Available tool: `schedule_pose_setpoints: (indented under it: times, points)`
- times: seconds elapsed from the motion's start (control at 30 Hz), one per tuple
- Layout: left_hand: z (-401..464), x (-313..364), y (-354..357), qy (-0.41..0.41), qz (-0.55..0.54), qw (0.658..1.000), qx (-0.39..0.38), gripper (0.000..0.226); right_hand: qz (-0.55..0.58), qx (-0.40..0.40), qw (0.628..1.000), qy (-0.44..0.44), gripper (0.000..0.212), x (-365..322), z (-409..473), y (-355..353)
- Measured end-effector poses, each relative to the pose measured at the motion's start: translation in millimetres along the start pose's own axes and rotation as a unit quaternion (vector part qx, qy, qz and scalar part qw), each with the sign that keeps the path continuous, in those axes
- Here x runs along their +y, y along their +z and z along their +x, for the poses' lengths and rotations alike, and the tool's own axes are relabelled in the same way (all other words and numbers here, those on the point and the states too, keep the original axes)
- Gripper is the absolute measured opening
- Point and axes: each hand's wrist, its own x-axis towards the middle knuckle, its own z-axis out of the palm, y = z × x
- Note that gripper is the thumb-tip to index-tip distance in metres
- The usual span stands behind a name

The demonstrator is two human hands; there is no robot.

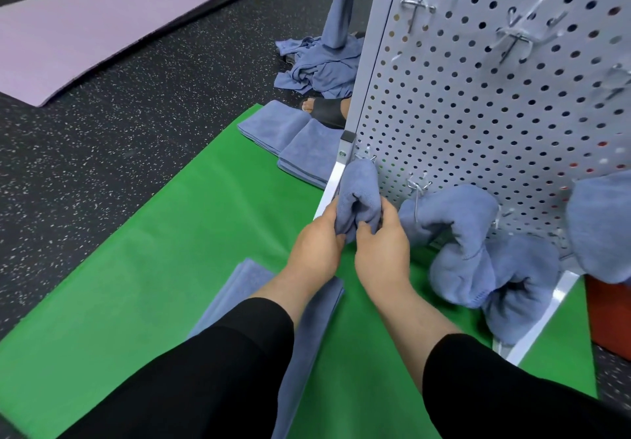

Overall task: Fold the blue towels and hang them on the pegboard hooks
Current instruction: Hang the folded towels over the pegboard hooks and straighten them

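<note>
The left hand (316,239) and the right hand (380,239) both grip the lower end of a folded blue towel (360,189), fingers curled into the cloth from either side. The upper end of this towel sits at a metal hook (367,158) low on the white pegboard (478,104), right by the board's left edge post (336,179).

Just to the right, a second towel (447,213) hangs bunched from another low hook (418,186). A third towel (491,274) sags below and to the right of it, and a fourth (601,227) shows at the right edge of the view.

Under the forearms, in black sleeves, a flat folded towel (307,329) lies on the green mat (153,268). Two more folded towels (293,138) lie at the mat's far end, beside the board. Behind them a foot in a black sock (327,112) rests on the dark speckled floor (119,124), near a crumpled heap of blue cloth (321,66). A purple mat (95,25) lies at the upper left. Higher hooks (416,6) on the board are bare.
</note>
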Motion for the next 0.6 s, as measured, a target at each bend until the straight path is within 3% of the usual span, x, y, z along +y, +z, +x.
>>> schedule_pose_setpoints:
  times: [0.23,0.4,0.6]
  points:
    - [-4.8,0.7,-9.8,-0.017,0.147,0.989,-0.007,0.020,-0.055,-0.071,0.996,0.001,0.048,15.0,-15.6,1.4]
    - [-17.8,3.7,-40.8,-0.001,0.327,0.945,0.000,0.037,-0.057,-0.069,0.996,0.019,0.045,25.0,-36.2,0.9]
    - [-59.6,11.0,-83.2,-0.058,0.349,0.935,0.030,0.036,-0.045,-0.077,0.996,-0.019,0.038,21.3,-75.3,-11.0]
